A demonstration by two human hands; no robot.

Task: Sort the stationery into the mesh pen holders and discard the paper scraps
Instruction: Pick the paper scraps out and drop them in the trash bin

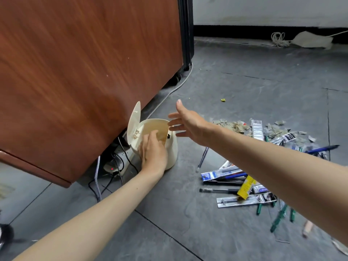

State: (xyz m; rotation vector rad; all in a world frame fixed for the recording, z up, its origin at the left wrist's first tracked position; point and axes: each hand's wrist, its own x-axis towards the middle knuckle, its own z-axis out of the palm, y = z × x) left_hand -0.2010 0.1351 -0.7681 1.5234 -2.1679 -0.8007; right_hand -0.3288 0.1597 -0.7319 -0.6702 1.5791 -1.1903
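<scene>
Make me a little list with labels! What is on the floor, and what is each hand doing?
where: grey floor beside a brown desk panel
container: small cream bin, lid flipped up
left: left hand lies on the bin's near rim, fingers reaching inside
right: right hand open, fingers spread, at the bin's rim, holding nothing
mess: paper scraps piled right of the bin
writing things: pens and packets scattered nearer
under desk: power strip with cables
missing: mesh holders not in view
</scene>
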